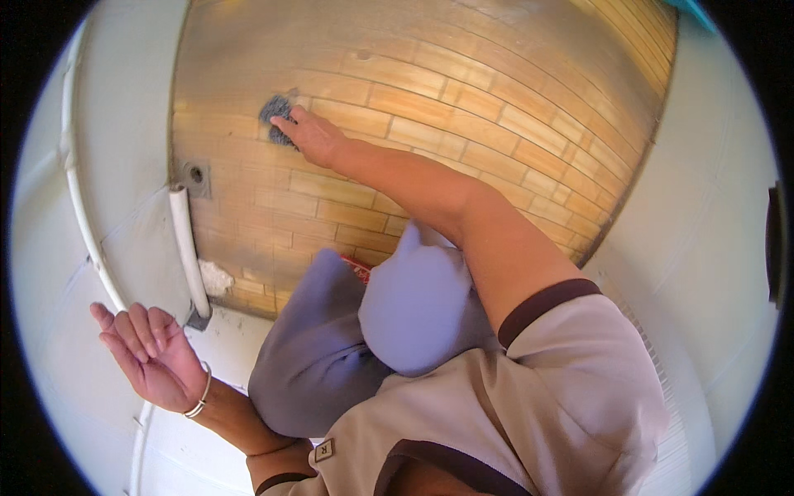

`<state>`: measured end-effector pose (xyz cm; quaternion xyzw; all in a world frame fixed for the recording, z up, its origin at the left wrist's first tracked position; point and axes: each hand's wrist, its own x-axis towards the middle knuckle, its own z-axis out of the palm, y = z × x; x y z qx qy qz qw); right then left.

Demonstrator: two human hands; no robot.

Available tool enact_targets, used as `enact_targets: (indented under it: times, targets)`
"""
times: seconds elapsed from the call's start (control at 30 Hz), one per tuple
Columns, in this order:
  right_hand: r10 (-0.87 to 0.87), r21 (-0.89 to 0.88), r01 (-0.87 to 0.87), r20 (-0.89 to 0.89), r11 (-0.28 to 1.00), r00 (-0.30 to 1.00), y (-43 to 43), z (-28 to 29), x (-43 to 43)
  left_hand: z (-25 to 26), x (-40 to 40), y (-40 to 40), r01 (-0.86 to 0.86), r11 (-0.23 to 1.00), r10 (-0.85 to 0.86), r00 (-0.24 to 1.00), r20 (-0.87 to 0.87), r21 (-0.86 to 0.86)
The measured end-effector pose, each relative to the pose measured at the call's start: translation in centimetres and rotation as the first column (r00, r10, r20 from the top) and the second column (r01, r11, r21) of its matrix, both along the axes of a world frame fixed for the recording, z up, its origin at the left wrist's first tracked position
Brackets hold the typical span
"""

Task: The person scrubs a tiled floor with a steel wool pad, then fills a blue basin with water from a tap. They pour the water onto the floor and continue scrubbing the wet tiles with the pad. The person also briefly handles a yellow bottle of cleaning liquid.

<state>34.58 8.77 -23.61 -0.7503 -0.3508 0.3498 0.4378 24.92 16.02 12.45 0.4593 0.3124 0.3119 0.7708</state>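
Observation:
Stretched out across the wood-look floor tiles [415, 68], my right hand [313, 137] grips a dark grey scouring pad [275, 108]. The pad lies against the floor, and my fingers cover part of it. Wet-looking tiles surround it. My left hand [152, 363] is raised off to the left with its palm turned up. Its fingers curl loosely and hold nothing, and a metal bangle [197, 406] circles the wrist. My bent knees, in grey trousers [415, 310], are between the two arms.
A square floor drain [196, 175] sits by the left wall [127, 93], close to a short white pipe [189, 248]. A longer pipe [80, 198] runs along that wall. Another pale wall [701, 155] bounds the right. A dark object [773, 245] shows at the far right.

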Motion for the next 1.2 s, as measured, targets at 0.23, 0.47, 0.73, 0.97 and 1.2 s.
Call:
enact_targets:
  times: [0.23,0.47,0.73,0.97,1.2]
  targets:
    - [-0.28,0.05,0.278,0.301,0.959,0.912,-12.6,0.8,4.1,-0.7,-2.4,0.5,-0.035,0.997,0.035,0.999,-0.002,0.068]
    - [0.18,-0.218,-0.253,-0.307,0.943,0.934,-8.6,-0.3,-6.3,-0.2,-3.8,1.8,-0.143,0.989,0.143,0.989,0.043,0.018]
    - [0.092,0.116,-0.084,-0.06,0.99,0.994,16.4,2.5,-7.0,1.4,-6.0,1.7,-0.233,0.964,0.229,0.972,0.041,0.132]
    - [-0.414,0.242,0.345,0.664,0.907,0.623,-4.2,0.6,21.5,1.6,-7.5,3.0,-0.322,0.939,0.319,0.947,0.041,0.118]
    - [-0.493,-0.006,0.71,0.716,0.704,0.494,-9.9,-5.2,28.3,1.6,-10.5,4.3,-0.397,0.913,0.393,0.918,0.059,0.093]
